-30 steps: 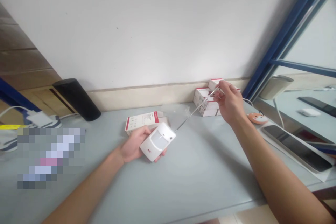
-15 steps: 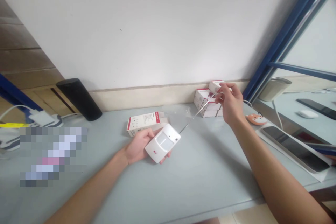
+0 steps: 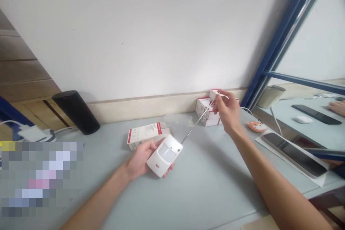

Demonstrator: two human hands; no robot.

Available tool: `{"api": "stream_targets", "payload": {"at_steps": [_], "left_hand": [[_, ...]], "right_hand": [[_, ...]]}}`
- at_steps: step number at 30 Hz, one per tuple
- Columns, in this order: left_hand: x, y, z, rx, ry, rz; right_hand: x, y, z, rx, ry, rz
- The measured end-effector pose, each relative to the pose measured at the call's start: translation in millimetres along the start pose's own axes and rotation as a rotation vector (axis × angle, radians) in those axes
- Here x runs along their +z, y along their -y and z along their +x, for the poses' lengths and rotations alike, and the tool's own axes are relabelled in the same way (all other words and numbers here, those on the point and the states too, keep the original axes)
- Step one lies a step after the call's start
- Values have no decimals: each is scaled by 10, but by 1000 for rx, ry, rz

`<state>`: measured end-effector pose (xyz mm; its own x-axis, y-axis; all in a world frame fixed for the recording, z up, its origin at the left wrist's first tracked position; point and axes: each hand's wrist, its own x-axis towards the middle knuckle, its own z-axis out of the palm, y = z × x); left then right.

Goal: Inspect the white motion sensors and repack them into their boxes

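My left hand (image 3: 141,161) is closed around a white motion detector (image 3: 165,156), which has a curved translucent window and a small red mark. A thin metal telescopic antenna (image 3: 194,126) sticks out of the detector's upper right corner, drawn out at a slant. Its far end is pinched between the thumb and fingertips of my right hand (image 3: 226,109), raised to the right. Just behind the left hand lies an opened white and red carton (image 3: 145,134). Several small white and red boxes (image 3: 205,109) are stacked beyond my right hand, partly covered by it.
A clear plastic bag (image 3: 178,119) lies by the wall. A black cylinder (image 3: 77,112) leans at the left, near a white charger (image 3: 33,133). On the right are an orange animal-faced item (image 3: 257,126) and a phone (image 3: 294,153). Another hand (image 3: 338,107) shows beyond the blue frame.
My right hand has come somewhat closer to the detector, and the visible stretch of antenna is shorter. The camera view has shifted slightly. Another hand has appeared at the right edge.
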<state>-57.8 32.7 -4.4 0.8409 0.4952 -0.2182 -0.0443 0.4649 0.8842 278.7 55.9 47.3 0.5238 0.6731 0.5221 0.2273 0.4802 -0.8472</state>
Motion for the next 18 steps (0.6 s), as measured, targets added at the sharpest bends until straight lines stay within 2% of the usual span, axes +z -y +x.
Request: {"api": "stream_targets", "payload": {"at_steps": [4,8,12,18], "left_hand": [[10,-1,5,-12,-9,6],[21,-11,13,-27,-21,1],[22,-15,17,-29,8,-14],[59,-44,12,-33,-34,-7]], "right_hand": [[3,43,0,116,39,181],[6,27,12,187,26,268],[21,11,-1,162,37,251],[15,30,-14,112,39,245]]}}
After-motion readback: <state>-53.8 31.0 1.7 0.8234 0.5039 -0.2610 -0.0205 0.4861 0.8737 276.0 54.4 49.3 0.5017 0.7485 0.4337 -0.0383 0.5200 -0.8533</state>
